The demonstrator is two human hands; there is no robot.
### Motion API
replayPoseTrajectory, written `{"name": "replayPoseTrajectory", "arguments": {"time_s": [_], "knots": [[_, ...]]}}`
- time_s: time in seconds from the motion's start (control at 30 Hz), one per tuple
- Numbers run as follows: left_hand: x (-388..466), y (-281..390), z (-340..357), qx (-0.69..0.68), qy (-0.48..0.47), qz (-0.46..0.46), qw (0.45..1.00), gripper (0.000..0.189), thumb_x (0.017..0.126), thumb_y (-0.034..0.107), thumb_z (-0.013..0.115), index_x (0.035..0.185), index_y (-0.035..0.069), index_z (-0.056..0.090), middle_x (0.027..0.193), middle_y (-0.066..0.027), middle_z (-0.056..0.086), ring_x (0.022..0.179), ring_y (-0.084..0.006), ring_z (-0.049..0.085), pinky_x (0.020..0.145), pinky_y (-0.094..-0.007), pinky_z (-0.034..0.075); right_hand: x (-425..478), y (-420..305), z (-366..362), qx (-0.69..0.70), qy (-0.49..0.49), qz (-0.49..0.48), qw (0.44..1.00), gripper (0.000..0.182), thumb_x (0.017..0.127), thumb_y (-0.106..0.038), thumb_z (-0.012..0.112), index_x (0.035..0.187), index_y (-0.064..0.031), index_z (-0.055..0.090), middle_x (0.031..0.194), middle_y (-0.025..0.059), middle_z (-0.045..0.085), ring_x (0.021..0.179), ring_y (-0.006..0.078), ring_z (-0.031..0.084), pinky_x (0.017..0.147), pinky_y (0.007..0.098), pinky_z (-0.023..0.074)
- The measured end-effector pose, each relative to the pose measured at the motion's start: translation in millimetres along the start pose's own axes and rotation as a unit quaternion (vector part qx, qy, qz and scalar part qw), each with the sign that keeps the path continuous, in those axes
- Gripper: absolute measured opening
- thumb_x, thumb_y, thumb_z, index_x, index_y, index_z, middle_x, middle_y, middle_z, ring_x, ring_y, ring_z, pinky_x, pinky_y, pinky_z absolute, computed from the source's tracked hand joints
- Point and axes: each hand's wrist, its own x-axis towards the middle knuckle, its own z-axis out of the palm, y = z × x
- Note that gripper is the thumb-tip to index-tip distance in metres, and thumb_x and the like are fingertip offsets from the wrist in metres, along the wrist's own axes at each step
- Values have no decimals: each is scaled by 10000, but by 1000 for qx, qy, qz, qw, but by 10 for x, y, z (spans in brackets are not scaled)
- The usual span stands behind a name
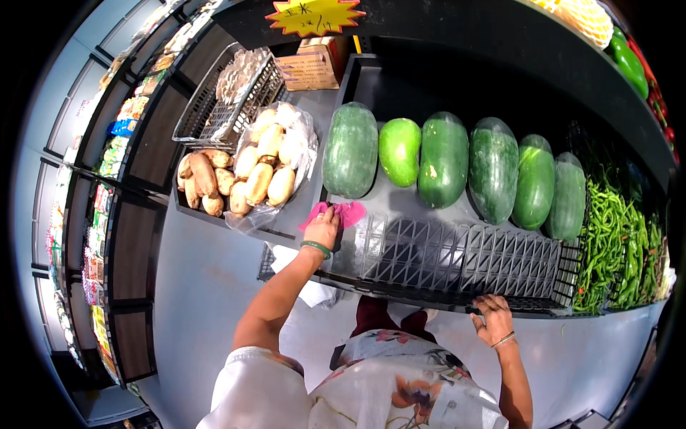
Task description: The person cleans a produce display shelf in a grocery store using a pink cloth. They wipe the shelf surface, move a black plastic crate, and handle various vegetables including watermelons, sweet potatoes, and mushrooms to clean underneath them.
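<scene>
My left hand [323, 229], a green bangle on its wrist, presses a pink cloth [351, 213] onto the grey shelf surface in front of the leftmost winter melon [350, 150]. My right hand [493, 316] rests at the front edge of the display, its fingers on the rim by the black plastic crates [512, 263]; nothing shows in it. A row of several green melons stretches to the right, among them a small, lighter green gourd [400, 152]. Left of the cloth lie lotus roots [259, 183], some in a clear plastic bag.
A black crate of mushrooms [241, 72] and a cardboard box [308, 67] stand at the back left. Green chili peppers [605, 241] fill the right end. A yellow price sign [315, 15] hangs above. Shelves of packaged goods [120, 139] line the far left.
</scene>
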Motion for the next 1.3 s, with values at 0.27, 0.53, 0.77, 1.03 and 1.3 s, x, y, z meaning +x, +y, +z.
{"name": "replayPoseTrajectory", "arguments": {"time_s": [0.27, 0.53, 0.77, 1.03, 1.3], "knots": [[-483, 136, 153, 72, -326, 47, 942, 247, 856, 178, 586, 1048, 75, 702, 1107, -168, 679, 1003, -286, 683, 810, -389, 554, -97, -85, 3, 58, 31, 48, 997, 319, 748, -129, 717, 1044, -15, 684, 1082, 145, 681, 1061, 341, 603, 981, 431, 445], [-16, 121, -162, 113, -487, 151, 853, 326, 833, 273, 606, 1099, 130, 731, 1157, -101, 699, 1087, -264, 668, 855, -405, 533, -89, -108, -52, 93, 47, 60, 993, 296, 760, -105, 697, 1042, -17, 682, 1072, 150, 682, 1038, 344, 611, 972, 429, 453], [313, -24, -514, 119, -627, 101, 763, 303, 747, 231, 661, 1011, 117, 758, 1094, -162, 703, 1046, -323, 665, 841, -437, 523, -126, -29, -94, 148, 52, 83, 984, 265, 779, -91, 678, 1034, -18, 685, 1064, 145, 686, 1015, 344, 618, 936, 411, 471], [190, -313, -1286, 197, -537, 148, 807, 307, 777, 206, 607, 1033, 109, 746, 1060, -129, 719, 1011, -295, 688, 800, -446, 536, -43, 6, -58, 170, 49, 89, 980, 246, 777, -75, 675, 1014, -11, 694, 1019, 147, 699, 973, 338, 639, 907, 393, 486], [47, -5, -703, -12, -387, 131, 913, 448, 846, 196, 559, 1277, 296, 623, 1238, -55, 657, 1145, -235, 630, 942, -392, 505, -8, -36, -8, 149, 30, 82, 985, 248, 779, -87, 680, 1015, -13, 698, 1037, 150, 698, 996, 339, 632, 923, 402, 477]]}}
